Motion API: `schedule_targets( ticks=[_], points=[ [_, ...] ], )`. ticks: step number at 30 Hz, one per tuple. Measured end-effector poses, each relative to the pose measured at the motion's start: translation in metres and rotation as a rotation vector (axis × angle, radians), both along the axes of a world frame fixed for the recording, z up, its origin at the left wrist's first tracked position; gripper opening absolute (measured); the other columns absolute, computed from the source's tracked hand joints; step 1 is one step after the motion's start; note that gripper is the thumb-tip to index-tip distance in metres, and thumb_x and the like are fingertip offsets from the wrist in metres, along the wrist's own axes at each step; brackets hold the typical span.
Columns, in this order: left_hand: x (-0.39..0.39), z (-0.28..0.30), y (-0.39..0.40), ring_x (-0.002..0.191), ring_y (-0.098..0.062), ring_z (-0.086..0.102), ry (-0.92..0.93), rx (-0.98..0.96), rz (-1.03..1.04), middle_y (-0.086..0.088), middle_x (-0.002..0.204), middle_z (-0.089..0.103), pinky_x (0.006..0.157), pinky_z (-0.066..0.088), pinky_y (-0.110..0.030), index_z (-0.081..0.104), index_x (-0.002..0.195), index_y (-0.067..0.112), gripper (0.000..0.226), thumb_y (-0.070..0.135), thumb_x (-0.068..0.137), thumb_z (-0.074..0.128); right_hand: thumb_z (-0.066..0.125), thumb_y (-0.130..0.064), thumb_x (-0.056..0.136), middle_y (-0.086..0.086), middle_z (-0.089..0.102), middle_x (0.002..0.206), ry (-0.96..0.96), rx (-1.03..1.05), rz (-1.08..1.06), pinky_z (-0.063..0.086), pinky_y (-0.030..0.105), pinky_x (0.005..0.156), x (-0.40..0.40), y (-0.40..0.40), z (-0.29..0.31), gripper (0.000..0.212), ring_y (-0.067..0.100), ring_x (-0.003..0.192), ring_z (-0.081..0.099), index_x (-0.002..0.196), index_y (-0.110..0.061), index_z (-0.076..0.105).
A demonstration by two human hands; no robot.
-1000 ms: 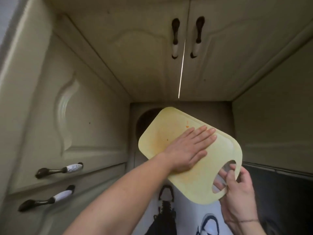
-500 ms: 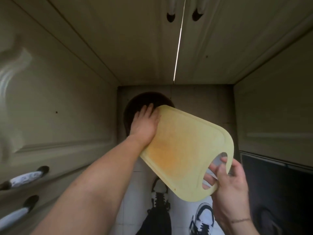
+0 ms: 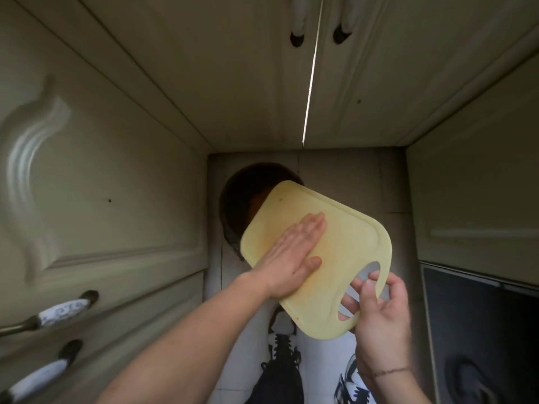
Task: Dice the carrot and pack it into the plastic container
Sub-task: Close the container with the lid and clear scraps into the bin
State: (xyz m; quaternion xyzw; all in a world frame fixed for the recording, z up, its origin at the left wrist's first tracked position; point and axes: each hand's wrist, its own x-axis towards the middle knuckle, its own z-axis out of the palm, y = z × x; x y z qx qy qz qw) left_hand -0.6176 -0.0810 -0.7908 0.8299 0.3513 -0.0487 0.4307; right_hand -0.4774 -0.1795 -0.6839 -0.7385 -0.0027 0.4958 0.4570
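A pale yellow cutting board [image 3: 347, 237] with an orange stain is held tilted over a dark round bin [image 3: 242, 196] on the floor. My right hand [image 3: 379, 313] grips the board by its handle hole, fingers through the cutout. My left hand [image 3: 294, 252] lies flat on the board's face with straight fingers. Something orange shows inside the bin just past the board's far edge. No carrot pieces or plastic container are in view.
Cream cabinet doors [image 3: 102, 170] with dark-and-white handles [image 3: 55, 313] close in on the left and at the back. A dark appliance front [image 3: 478, 330] stands at the right. My shoes [image 3: 283, 339] are on the white floor tiles below.
My left hand moved back from the board's far edge near the bin to the board's middle, flat on its face. The board stays tilted over the bin in my right hand.
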Motion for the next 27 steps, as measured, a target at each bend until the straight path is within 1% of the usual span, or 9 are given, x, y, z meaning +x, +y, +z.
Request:
schedule_targets(
  ticks=[4,7,9,11,14,16,19,23,27],
  points=[
    [-0.008,-0.009,0.024,0.152,-0.001,-0.022,0.125,-0.018,0.149,0.015,0.167,-0.022,0.129,-0.003,-0.039,-0.020,0.157,0.038,0.066,0.056,0.105,0.017,0.042,-0.019,0.101,-0.003,0.076,0.085,-0.011,0.036,0.011,0.053,0.031,0.050,0.004,-0.007,0.016,0.014,0.018,0.067,0.073,0.095,-0.027,0.051],
    [-0.023,-0.018,0.051,0.154,-0.005,-0.014,0.234,0.005,0.224,0.011,0.170,-0.014,0.129,-0.002,-0.041,-0.013,0.161,0.035,0.061,0.051,0.108,0.016,0.042,-0.016,0.101,0.001,0.076,0.082,-0.020,0.055,-0.045,0.051,0.028,0.044,0.007,-0.016,0.026,0.016,0.019,0.062,0.072,0.093,-0.027,0.052],
    [-0.035,-0.030,0.066,0.157,-0.015,0.001,0.352,0.118,0.337,0.004,0.171,0.005,0.128,0.007,-0.046,0.004,0.163,0.031,0.059,0.050,0.108,0.014,0.043,-0.015,0.100,0.003,0.076,0.081,-0.046,0.051,-0.074,0.051,0.028,0.042,0.007,-0.020,0.029,0.017,0.021,0.061,0.072,0.091,-0.027,0.052],
    [-0.042,-0.038,0.077,0.152,-0.026,0.027,0.397,0.149,0.604,-0.004,0.164,0.032,0.124,0.025,-0.049,0.033,0.158,0.021,0.057,0.048,0.109,0.021,0.043,-0.015,0.100,0.001,0.076,0.082,-0.075,0.032,-0.077,0.052,0.029,0.044,0.006,-0.023,0.027,0.017,0.021,0.063,0.072,0.091,-0.026,0.051],
    [-0.042,-0.035,0.082,0.111,-0.029,0.061,0.231,0.154,1.025,-0.009,0.115,0.067,0.091,0.050,-0.045,0.071,0.109,0.014,0.052,0.048,0.108,0.032,0.043,-0.018,0.100,-0.004,0.076,0.085,-0.088,0.009,-0.042,0.052,0.031,0.048,0.002,-0.020,0.023,0.015,0.020,0.069,0.073,0.092,-0.028,0.050],
    [-0.038,-0.025,0.081,0.074,-0.023,0.060,0.197,0.206,1.093,-0.003,0.077,0.065,0.065,0.042,-0.035,0.063,0.071,0.016,0.057,0.053,0.106,0.036,0.043,-0.020,0.099,-0.005,0.076,0.086,-0.068,0.007,-0.009,0.053,0.027,0.048,-0.002,-0.014,0.022,0.011,0.017,0.071,0.073,0.094,-0.027,0.051],
    [-0.029,-0.014,0.077,0.048,-0.018,0.047,0.219,0.167,1.048,0.000,0.052,0.050,0.050,0.026,-0.030,0.045,0.052,0.017,0.066,0.058,0.103,0.042,0.044,-0.021,0.099,-0.002,0.076,0.088,-0.035,-0.002,0.021,0.054,0.026,0.048,-0.007,-0.009,0.021,0.008,0.016,0.075,0.073,0.094,-0.025,0.050],
    [-0.021,-0.016,0.083,0.053,-0.014,0.050,0.171,0.044,1.111,0.000,0.059,0.053,0.051,0.031,-0.030,0.049,0.060,0.016,0.058,0.055,0.103,0.046,0.043,-0.019,0.100,-0.003,0.076,0.087,-0.033,-0.007,0.034,0.054,0.026,0.049,-0.009,-0.010,0.022,0.008,0.016,0.076,0.074,0.095,-0.022,0.050],
    [-0.023,-0.022,0.080,0.076,-0.009,0.064,0.098,-0.041,1.165,-0.003,0.089,0.069,0.065,0.042,-0.016,0.064,0.109,0.019,0.021,0.038,0.099,0.063,0.045,-0.020,0.098,-0.003,0.076,0.088,-0.019,0.012,0.029,0.054,0.026,0.048,-0.012,-0.010,0.023,0.006,0.017,0.075,0.073,0.095,-0.021,0.049]
  ],
)
